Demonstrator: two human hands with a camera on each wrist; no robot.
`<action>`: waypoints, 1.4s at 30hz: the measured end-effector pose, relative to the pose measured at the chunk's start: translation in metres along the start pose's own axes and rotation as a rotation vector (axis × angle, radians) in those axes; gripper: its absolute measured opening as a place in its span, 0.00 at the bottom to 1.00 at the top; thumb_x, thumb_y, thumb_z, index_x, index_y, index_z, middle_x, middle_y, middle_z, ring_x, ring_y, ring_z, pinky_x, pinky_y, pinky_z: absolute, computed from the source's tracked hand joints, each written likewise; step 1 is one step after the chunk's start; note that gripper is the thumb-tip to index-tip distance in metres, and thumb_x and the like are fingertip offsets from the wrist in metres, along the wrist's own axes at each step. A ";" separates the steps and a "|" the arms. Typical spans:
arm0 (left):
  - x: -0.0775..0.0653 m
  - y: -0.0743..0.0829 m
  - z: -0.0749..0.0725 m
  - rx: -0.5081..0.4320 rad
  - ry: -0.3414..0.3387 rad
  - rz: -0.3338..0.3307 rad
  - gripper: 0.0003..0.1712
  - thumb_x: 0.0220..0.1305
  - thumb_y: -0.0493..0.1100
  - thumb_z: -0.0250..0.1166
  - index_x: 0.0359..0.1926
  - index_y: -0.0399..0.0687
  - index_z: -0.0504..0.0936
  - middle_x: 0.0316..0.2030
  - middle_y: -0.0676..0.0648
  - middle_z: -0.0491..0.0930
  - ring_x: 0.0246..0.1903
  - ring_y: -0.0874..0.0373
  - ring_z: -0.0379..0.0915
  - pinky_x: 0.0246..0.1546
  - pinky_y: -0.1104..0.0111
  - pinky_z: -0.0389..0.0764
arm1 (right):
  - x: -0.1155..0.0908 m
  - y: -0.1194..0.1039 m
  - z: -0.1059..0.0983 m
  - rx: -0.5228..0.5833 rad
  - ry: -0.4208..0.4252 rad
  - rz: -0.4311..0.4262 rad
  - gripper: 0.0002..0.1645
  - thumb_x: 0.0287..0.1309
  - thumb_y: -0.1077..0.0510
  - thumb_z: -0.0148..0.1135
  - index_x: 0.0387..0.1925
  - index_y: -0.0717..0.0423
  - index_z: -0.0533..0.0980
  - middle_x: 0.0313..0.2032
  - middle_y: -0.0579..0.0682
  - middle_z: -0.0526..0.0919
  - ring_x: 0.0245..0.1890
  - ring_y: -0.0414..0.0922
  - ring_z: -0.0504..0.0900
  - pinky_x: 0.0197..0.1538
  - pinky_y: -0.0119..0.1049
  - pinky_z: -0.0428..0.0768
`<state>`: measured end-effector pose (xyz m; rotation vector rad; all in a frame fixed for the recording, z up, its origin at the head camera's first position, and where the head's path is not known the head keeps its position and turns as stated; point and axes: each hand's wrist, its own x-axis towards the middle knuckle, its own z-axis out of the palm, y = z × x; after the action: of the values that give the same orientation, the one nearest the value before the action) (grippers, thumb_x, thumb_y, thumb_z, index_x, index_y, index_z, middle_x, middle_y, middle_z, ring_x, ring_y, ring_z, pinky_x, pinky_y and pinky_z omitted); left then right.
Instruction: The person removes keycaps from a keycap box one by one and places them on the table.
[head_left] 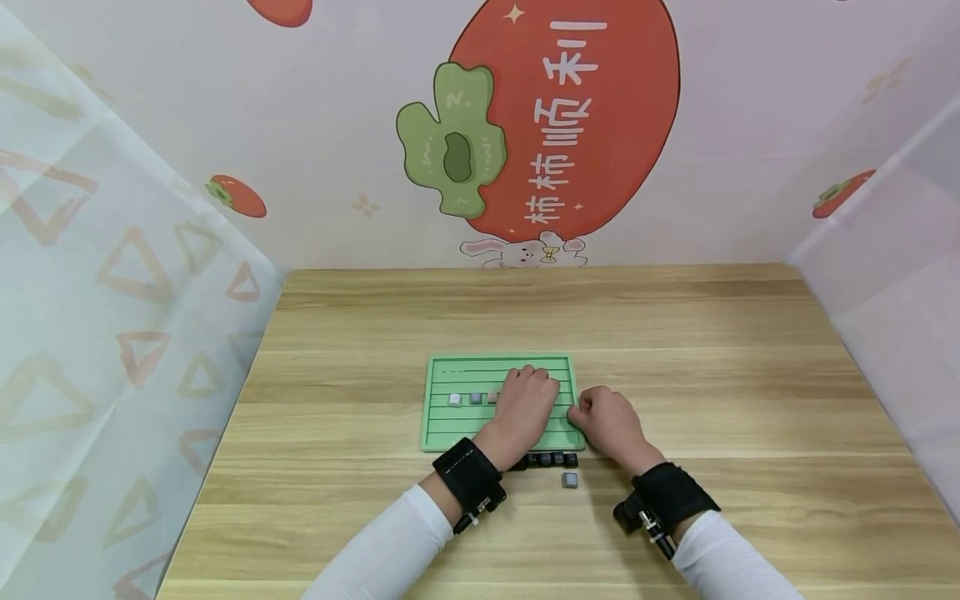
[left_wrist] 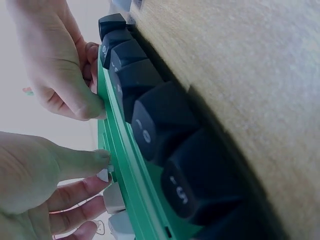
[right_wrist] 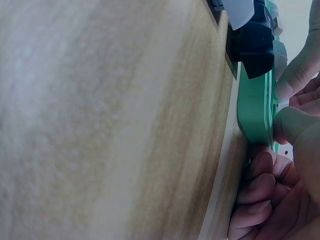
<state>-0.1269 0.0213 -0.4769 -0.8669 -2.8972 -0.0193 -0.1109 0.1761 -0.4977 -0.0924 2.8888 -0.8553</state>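
My left hand (head_left: 527,404) reaches over a ridged green tray (head_left: 450,425), its fingers bent down. Between its thumb (left_wrist: 82,162) and index finger it pinches what looks like a small pale keycap, mostly hidden. A white keycap (head_left: 455,400), a grey keycap (head_left: 476,398) and a beige keycap (head_left: 492,397) sit in a row on the tray, left of that hand. At the tray's right edge, my right hand (head_left: 611,423) grips the rim: its thumb (right_wrist: 290,125) lies on top and its curled fingers (right_wrist: 257,190) are at the side.
Several black keycaps (head_left: 557,459) line up on the table along the tray's near edge, partly behind the left wrist. A single grey keycap (head_left: 570,480) lies nearer to me. The wooden table (head_left: 337,375) meets a printed backdrop (head_left: 337,125) at the back.
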 end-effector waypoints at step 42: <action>-0.030 0.009 -0.015 -0.069 0.039 0.033 0.10 0.58 0.37 0.62 0.38 0.57 0.86 0.31 0.55 0.80 0.32 0.59 0.72 0.30 0.68 0.68 | -0.001 -0.001 0.000 -0.004 -0.001 0.012 0.20 0.49 0.57 0.57 0.09 0.53 0.63 0.09 0.43 0.58 0.12 0.41 0.60 0.22 0.32 0.56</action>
<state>-0.0953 0.0116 -0.4654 -0.9152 -2.8604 -0.1330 -0.1101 0.1754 -0.4975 -0.0766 2.8875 -0.8466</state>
